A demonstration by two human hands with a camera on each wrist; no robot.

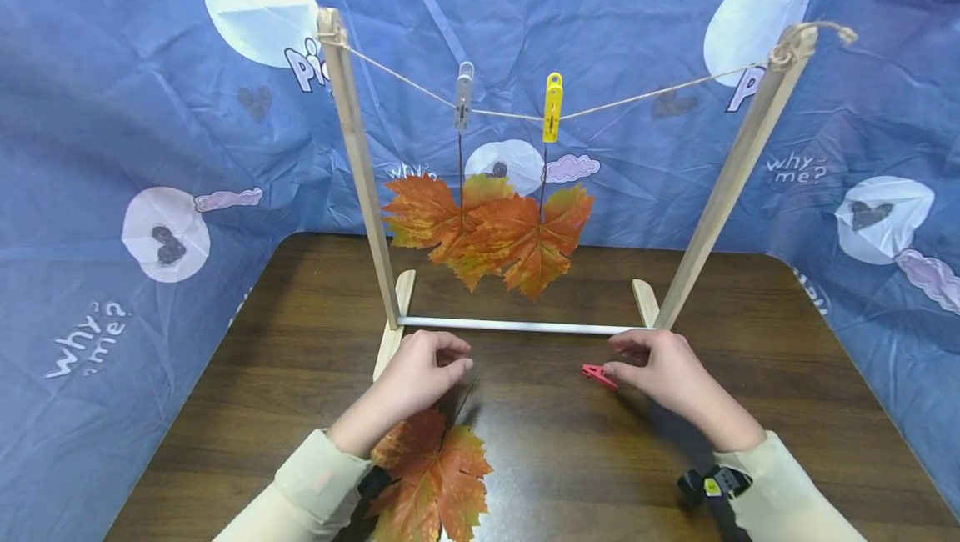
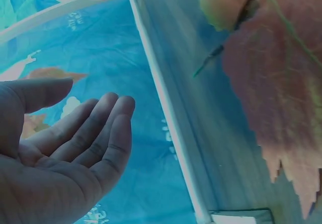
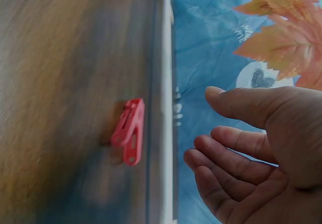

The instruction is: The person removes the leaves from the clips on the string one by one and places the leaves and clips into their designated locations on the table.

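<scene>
My left hand [image 1: 418, 371] is over the table with loosely bent fingers and nothing between them. Beneath it lies an orange artificial maple leaf [image 1: 442, 475], its thin dark stem pointing up toward the hand. In the left wrist view that leaf [image 2: 282, 83] is apart from the fingers. Near the red clothespin [image 1: 599, 376] hovers my right hand [image 1: 663, 367], its thumb and fingers spread apart. The right wrist view shows the clothespin [image 3: 132, 131] lying on the table, clear of the hand. Both palms hold nothing.
A wooden frame has a left post [image 1: 360, 167], a right post [image 1: 738, 175] and a white crossbar [image 1: 517, 326]. Twine [image 1: 637, 97] sags between the posts. A grey clothespin [image 1: 463, 96] and a yellow clothespin [image 1: 552, 107] hold two hanging leaves [image 1: 536, 242]. Blue patterned cloth surrounds the table.
</scene>
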